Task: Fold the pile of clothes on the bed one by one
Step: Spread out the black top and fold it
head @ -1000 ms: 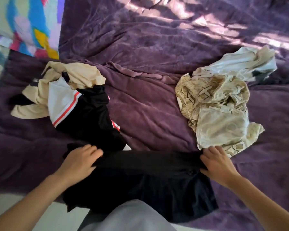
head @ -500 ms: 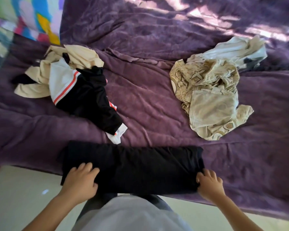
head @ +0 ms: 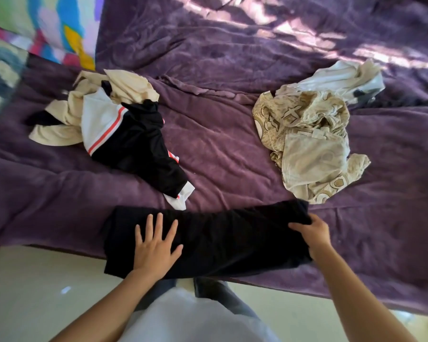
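Note:
A black garment (head: 223, 238) lies folded into a long strip across the near edge of the purple bed (head: 220, 134). My left hand (head: 156, 245) presses flat on its left part with fingers spread. My right hand (head: 311, 233) grips the strip's right end, which is lifted a little off the cover. A heap of black, white and cream clothes (head: 114, 129) lies at the left. A second heap of beige patterned and white clothes (head: 314, 134) lies at the right.
A bright multicoloured cloth (head: 42, 28) sits at the bed's far left corner. Pale floor (head: 35, 292) runs below the bed's near edge, and my own light shirt fills the bottom middle.
My left hand moved right onto the strip and spread flat. My right hand took hold of the right end and raised it. The view shifted slightly back from the bed.

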{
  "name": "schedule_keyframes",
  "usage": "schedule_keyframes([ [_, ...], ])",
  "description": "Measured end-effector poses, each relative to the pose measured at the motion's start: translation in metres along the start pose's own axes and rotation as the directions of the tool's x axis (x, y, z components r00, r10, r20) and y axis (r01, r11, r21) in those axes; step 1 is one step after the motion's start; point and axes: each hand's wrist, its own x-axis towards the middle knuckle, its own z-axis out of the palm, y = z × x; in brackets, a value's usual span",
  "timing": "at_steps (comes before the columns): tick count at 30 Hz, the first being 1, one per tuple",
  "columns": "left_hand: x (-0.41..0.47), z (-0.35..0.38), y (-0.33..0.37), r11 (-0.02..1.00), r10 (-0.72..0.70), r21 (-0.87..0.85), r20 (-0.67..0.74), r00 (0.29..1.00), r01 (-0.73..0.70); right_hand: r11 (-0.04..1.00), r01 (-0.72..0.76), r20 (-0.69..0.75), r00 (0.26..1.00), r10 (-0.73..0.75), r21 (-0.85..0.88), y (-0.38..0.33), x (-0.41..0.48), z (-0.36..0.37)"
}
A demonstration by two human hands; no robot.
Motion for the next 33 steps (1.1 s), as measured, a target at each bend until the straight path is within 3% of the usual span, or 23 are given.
schedule_keyframes([
  [4,0.011,-0.009,0.007,0.995,0.096,0.0,0.048,0.994,-0.096,0.977,0.176,-0.205,0.967,-0.148,0.124,-0.048,0.0,-0.041],
  [6,0.02,-0.016,0.017,0.993,0.121,-0.008,0.047,0.991,-0.121,0.981,0.188,-0.274,0.947,-0.167,0.053,-0.057,0.012,-0.063],
  [8,0.027,-0.024,0.027,0.993,0.116,-0.025,0.037,0.993,-0.116,0.979,0.158,-0.264,0.946,-0.187,-0.127,-0.061,0.016,-0.072],
  [10,0.031,-0.02,0.03,0.995,0.097,0.004,0.042,0.994,-0.097,0.947,0.183,-0.207,0.948,-0.241,-0.265,-0.065,0.01,-0.065],
  [14,0.026,-0.019,0.022,0.992,0.102,-0.077,0.033,0.994,-0.099,0.858,0.418,-0.038,0.893,-0.449,-0.299,-0.084,-0.036,-0.01],
  [17,0.026,-0.009,0.004,0.984,0.122,-0.141,0.06,0.991,-0.112,0.764,0.624,0.277,0.772,-0.572,-0.164,-0.081,-0.084,0.054],
  [18,0.026,-0.009,0.0,0.963,0.086,-0.263,0.132,0.987,-0.049,0.766,0.634,0.421,0.726,-0.544,-0.104,-0.076,-0.097,0.075],
  [19,0.028,-0.012,0.0,0.884,0.031,-0.465,0.161,0.986,0.048,0.79,0.609,0.564,0.676,-0.473,-0.068,-0.068,-0.108,0.096],
  [20,0.027,-0.019,-0.001,0.71,-0.044,-0.69,0.163,0.986,0.145,0.813,0.58,0.666,0.628,-0.402,-0.055,-0.06,-0.114,0.114],
  [21,0.025,-0.027,-0.002,0.423,-0.138,-0.88,0.174,0.975,0.217,0.821,0.567,0.711,0.604,-0.36,-0.066,-0.051,-0.117,0.128],
  [23,0.027,-0.039,-0.005,-0.144,-0.232,-0.926,0.374,0.898,0.349,0.8,0.583,0.673,0.648,-0.356,-0.138,-0.036,-0.115,0.138],
  [24,0.029,-0.042,-0.005,-0.278,-0.211,-0.875,0.457,0.864,0.395,0.747,0.631,0.612,0.68,-0.404,-0.209,-0.029,-0.108,0.137],
  [25,0.029,-0.045,-0.002,-0.296,-0.201,-0.863,0.476,0.856,0.41,0.665,0.673,0.57,0.699,-0.431,-0.323,-0.022,-0.1,0.133],
  [27,0.03,-0.039,0.007,-0.099,-0.263,-0.919,0.394,0.881,0.382,0.466,0.704,0.562,0.709,-0.426,-0.535,-0.004,-0.087,0.121],
  [30,0.032,-0.031,0.032,0.114,-0.305,-0.94,0.274,0.912,0.321,0.185,0.766,0.663,0.63,-0.404,-0.616,0.016,-0.081,0.115],
  [32,0.027,-0.034,0.045,0.26,-0.362,-0.914,0.207,0.909,0.311,0.05,0.805,0.771,0.582,-0.259,-0.591,0.021,-0.079,0.117],
  [33,0.023,-0.034,0.047,0.416,-0.421,-0.861,0.104,0.901,0.294,0.019,0.809,0.798,0.583,-0.153,-0.587,0.025,-0.077,0.118],
])
